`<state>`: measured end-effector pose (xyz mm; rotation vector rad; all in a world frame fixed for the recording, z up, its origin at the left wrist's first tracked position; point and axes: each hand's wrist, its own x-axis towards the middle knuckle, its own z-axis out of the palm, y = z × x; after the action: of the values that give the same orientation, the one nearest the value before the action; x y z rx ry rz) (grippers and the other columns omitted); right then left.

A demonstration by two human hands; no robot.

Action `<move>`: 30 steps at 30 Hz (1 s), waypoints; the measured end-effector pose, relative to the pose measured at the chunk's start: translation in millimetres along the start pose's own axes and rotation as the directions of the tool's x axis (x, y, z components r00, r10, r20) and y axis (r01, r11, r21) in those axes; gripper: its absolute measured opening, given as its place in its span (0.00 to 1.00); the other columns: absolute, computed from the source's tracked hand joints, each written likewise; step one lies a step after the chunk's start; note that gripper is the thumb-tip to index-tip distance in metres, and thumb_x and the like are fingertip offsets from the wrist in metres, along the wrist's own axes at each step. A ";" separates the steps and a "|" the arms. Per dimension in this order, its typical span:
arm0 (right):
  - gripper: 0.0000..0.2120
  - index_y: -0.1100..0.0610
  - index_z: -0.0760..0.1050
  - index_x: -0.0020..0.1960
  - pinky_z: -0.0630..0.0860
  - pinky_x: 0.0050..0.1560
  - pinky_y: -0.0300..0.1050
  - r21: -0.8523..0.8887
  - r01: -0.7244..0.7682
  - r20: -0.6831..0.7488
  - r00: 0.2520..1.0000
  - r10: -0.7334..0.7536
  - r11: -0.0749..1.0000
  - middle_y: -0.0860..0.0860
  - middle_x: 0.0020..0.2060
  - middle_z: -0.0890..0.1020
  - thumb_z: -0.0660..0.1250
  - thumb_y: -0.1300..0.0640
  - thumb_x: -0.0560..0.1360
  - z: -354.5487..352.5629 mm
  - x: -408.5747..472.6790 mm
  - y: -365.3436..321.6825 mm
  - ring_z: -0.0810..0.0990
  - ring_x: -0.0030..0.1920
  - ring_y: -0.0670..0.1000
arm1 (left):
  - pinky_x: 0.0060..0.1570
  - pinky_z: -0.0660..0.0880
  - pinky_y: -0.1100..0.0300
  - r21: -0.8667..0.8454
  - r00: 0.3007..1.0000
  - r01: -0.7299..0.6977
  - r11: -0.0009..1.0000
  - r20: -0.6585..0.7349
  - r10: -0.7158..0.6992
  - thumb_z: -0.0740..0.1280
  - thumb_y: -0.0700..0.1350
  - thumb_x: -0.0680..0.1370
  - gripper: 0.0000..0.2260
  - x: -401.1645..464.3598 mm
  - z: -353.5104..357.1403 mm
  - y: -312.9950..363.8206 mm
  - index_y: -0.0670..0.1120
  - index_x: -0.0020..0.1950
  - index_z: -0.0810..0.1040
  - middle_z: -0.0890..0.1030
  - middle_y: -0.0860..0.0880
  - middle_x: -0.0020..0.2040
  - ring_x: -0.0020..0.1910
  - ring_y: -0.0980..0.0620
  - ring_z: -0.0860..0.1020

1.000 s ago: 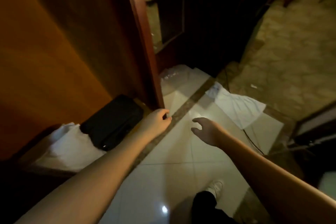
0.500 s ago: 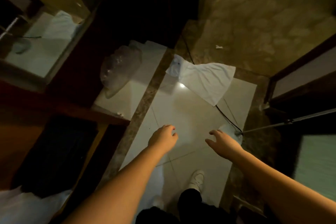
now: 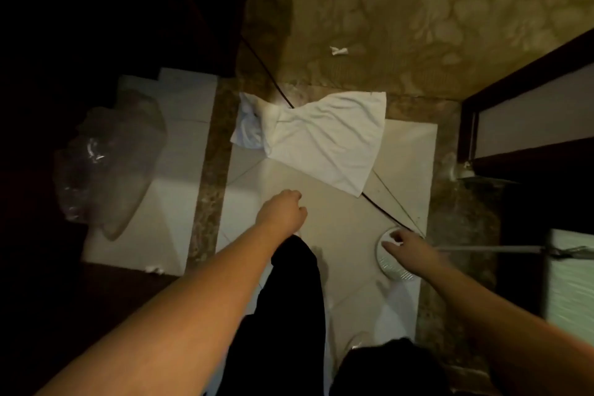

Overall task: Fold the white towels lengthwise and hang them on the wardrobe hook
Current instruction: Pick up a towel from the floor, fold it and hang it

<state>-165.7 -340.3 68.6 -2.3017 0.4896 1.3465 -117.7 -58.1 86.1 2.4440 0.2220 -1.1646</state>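
Observation:
A white towel [image 3: 324,135] lies crumpled and spread on the pale tiled floor ahead of me, bunched at its left end. My left hand [image 3: 283,210] hangs above the floor just short of the towel's near edge, fingers loosely curled, holding nothing. My right hand [image 3: 406,246] reaches out lower right, fingers relaxed and empty, over a round white floor drain [image 3: 390,262]. The wardrobe and its hook are out of sight.
A black cable [image 3: 379,207] runs under the towel across the floor. A clear plastic bag [image 3: 109,157] lies on the tiles at left. Dark wooden furniture stands at left, a door frame [image 3: 514,100] at right. My dark-trousered legs [image 3: 289,315] are below.
My view has swung from the wardrobe side toward the floor, and the towel now lies closer and more centred. Both hands have moved forward toward it, still empty.

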 end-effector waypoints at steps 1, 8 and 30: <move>0.25 0.61 0.72 0.72 0.70 0.66 0.47 0.012 -0.028 -0.001 1.000 0.028 1.000 0.58 0.69 0.76 0.67 0.48 0.80 -2.0 34.1 -11.1 0.75 0.68 0.57 | 0.62 0.71 0.53 0.048 1.000 -0.021 0.999 0.024 0.020 0.60 0.48 0.83 0.21 39.7 -5.1 -4.0 0.44 0.75 0.69 0.72 0.43 0.72 0.67 0.42 0.73; 0.31 0.62 0.67 0.74 0.71 0.58 0.47 0.161 -0.075 -0.038 0.996 0.083 0.984 0.60 0.67 0.75 0.72 0.50 0.77 11.0 192.0 -56.3 0.76 0.61 0.56 | 0.62 0.70 0.52 0.217 0.993 -0.065 0.974 0.113 0.041 0.62 0.49 0.82 0.18 210.6 13.9 -30.4 0.43 0.70 0.73 0.73 0.42 0.68 0.65 0.41 0.73; 0.42 0.61 0.68 0.75 0.71 0.57 0.44 0.826 -0.143 -0.062 0.939 0.339 0.546 0.58 0.70 0.74 0.73 0.36 0.72 48.5 423.4 -36.6 0.74 0.58 0.53 | 0.56 0.73 0.49 -0.056 0.975 0.161 0.985 -0.143 -0.168 0.68 0.52 0.80 0.13 447.8 138.8 -42.0 0.43 0.55 0.81 0.78 0.42 0.57 0.58 0.41 0.75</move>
<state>14.9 -320.1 -318.6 -1.5969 1.2516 0.6914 56.1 -97.4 -349.6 2.5133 0.4977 -1.0323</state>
